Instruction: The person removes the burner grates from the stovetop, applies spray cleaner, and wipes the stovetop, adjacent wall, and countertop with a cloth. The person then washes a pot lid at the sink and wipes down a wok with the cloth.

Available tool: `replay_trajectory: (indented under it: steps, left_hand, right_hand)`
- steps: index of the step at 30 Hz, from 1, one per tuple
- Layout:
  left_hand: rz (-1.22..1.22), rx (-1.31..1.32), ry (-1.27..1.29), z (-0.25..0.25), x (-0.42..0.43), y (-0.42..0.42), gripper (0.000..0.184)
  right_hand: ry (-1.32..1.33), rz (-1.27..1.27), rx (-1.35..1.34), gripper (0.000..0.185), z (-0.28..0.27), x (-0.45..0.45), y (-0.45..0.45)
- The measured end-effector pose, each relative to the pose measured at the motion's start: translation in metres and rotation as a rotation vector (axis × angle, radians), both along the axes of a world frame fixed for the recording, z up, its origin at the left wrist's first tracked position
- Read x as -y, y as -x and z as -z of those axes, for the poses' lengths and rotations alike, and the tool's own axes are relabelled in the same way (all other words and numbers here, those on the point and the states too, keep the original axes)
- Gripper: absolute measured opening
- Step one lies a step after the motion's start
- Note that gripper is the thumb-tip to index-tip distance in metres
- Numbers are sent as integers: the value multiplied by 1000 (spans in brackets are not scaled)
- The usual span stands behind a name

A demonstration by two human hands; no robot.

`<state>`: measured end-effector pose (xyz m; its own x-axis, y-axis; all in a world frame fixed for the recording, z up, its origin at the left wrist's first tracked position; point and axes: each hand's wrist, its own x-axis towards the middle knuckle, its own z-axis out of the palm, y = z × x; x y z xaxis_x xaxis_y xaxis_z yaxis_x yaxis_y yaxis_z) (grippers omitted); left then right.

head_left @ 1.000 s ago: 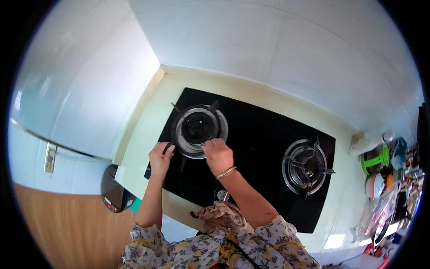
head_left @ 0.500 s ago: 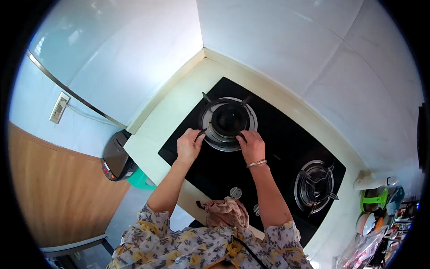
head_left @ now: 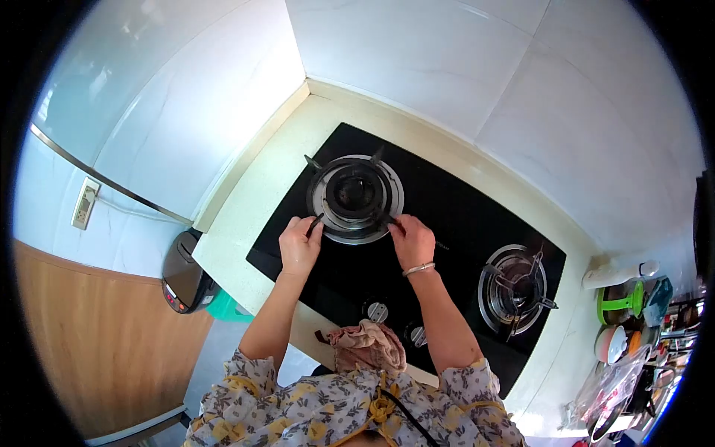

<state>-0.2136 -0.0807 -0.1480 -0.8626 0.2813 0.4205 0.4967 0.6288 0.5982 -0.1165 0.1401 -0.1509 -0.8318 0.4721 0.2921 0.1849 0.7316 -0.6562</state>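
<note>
A black pan support [head_left: 319, 186] with upright prongs sits around the left gas burner [head_left: 354, 190]. My left hand [head_left: 300, 242] pinches its near left prong, and my right hand [head_left: 412, 240] grips the near right prong. Both hands are closed, one on each side of the burner's front. A silver bangle [head_left: 419, 269] circles my right wrist. Beneath lies the black glass cooktop [head_left: 447, 223]. Whether the support is lifted or rests on the burner, I cannot tell.
To the right is a second burner [head_left: 512, 290] with its own support. Two knobs, one a left knob [head_left: 377, 311], sit near the front, beside a pink cloth [head_left: 366, 346]. A dark appliance [head_left: 186, 274] stands left. A white bottle [head_left: 618, 276] and a green-handled item [head_left: 624, 302] stand right.
The whole view has shifted, so the cooktop and hands appear farther left. Both hands keep their hold on the pan support's prongs.
</note>
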Motion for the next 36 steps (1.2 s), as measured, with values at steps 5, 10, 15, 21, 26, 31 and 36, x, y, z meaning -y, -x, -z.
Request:
replay_trajectory:
  steps: [5, 10, 15, 21, 26, 31, 36]
  left_hand:
    - [38, 95, -42, -2, -13, -18, 21]
    - [123, 99, -14, -8, -30, -38, 30]
    - [204, 254, -59, -13, -49, -53, 41]
    - [82, -72, 19, -50, -21, -19, 36]
    - [7, -168, 294, -23, 18, 34, 40]
    - [60, -117, 126, -12, 21, 51, 24]
    - [-57, 17, 178, -18, 12, 27, 16]
  right_hand:
    - [-34, 16, -69, 18, 5, -23, 17]
    - [-38, 29, -16, 19, 4, -47, 45]
    - [-1, -13, -9, 25, 6, -57, 82]
    - [249, 160, 58, 34, -11, -23, 47]
    - [390, -75, 178, 40, -27, 28, 2]
    - [216, -204, -79, 35, -17, 45, 8]
    - [-7, -149, 0, 18, -17, 38, 6]
